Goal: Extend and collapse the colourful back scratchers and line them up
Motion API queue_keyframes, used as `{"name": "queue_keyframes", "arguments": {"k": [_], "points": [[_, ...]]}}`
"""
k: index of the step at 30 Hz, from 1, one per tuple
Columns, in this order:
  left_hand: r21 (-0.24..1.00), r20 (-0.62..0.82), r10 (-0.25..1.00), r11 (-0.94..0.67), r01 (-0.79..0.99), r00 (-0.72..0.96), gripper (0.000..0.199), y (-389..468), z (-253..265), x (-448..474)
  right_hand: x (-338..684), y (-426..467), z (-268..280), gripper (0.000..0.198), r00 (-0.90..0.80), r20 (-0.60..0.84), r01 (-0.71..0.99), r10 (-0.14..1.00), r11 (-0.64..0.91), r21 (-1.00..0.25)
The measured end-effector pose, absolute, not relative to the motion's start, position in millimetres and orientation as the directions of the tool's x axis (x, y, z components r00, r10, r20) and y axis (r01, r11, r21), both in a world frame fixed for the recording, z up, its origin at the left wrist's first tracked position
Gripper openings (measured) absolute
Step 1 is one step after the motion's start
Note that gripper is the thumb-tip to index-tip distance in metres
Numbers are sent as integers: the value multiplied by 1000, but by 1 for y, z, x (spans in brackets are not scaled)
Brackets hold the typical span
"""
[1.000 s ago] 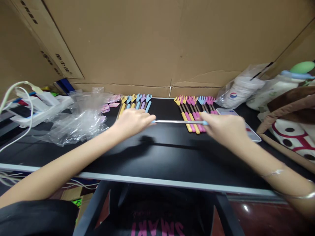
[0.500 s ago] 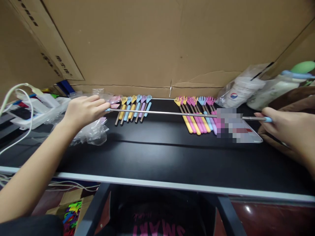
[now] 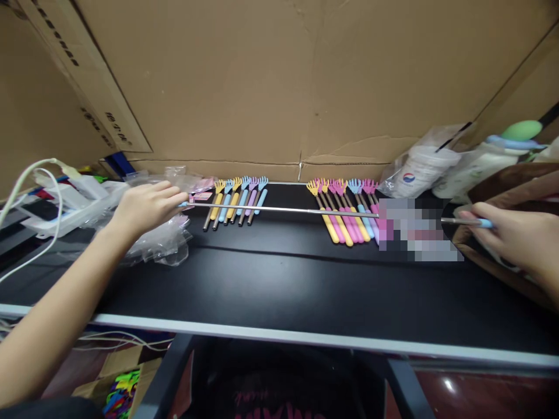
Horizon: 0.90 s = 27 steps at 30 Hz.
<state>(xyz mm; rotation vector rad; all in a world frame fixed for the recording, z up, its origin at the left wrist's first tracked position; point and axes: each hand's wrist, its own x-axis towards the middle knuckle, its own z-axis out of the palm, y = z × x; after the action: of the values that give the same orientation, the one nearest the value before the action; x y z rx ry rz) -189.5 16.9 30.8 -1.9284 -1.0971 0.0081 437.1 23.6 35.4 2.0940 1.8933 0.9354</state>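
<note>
A telescopic back scratcher (image 3: 279, 209) with a thin metal rod is stretched out level above the table. My left hand (image 3: 148, 206) is closed round its left end, where a bit of light blue shows; the tip is hidden in the fingers. My right hand (image 3: 506, 233) grips the other end, at a light blue part (image 3: 484, 223). Behind the rod lie two rows of back scratchers with claw-shaped heads: a left group (image 3: 236, 201) with separate coloured grips beside metal shafts, and a right group (image 3: 345, 212) in yellow, pink, blue and purple.
Crumpled clear plastic bags (image 3: 161, 244) lie under my left forearm, near a white power strip (image 3: 78, 206). At the back right stand a bagged white cup (image 3: 425, 171) and a bottle with a green top (image 3: 498, 160). A cardboard wall (image 3: 227, 81) closes off the back.
My hands are slightly farther apart, and the rod spans a little more of the view. The whole scene sits a bit lower in the picture. Both rows of scratchers lie as before.
</note>
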Motion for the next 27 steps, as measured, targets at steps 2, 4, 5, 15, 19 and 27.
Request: {"name": "queue_keyframes", "arguments": {"k": [2, 4, 5, 15, 19, 27], "points": [[-677, 354, 709, -255, 690, 610, 29, 19, 27, -189, 437, 23, 35, 37, -7, 333, 837, 943, -177, 518], [-655, 328, 716, -298, 695, 616, 28, 21, 24, -183, 428, 21, 35, 38, -11, 321, 842, 947, -164, 514], [-643, 325, 706, -323, 694, 629, 29, 22, 24, -176, 419, 21, 35, 38, -24, 315, 848, 949, -148, 509], [-593, 412, 430, -543, 595, 803, 31, 16, 25, -27, 262, 4, 19, 30, -394, 291, 867, 872, 246, 434], [-542, 455, 414, -573, 615, 788, 31, 12, 18, -23, 259, 4, 16, 28, -377, 279, 880, 883, 248, 404], [-426, 383, 462, -680, 596, 800, 27, -7, 8, 12, 213, -13, 7, 22, -509, 266, 843, 818, 412, 345]]}}
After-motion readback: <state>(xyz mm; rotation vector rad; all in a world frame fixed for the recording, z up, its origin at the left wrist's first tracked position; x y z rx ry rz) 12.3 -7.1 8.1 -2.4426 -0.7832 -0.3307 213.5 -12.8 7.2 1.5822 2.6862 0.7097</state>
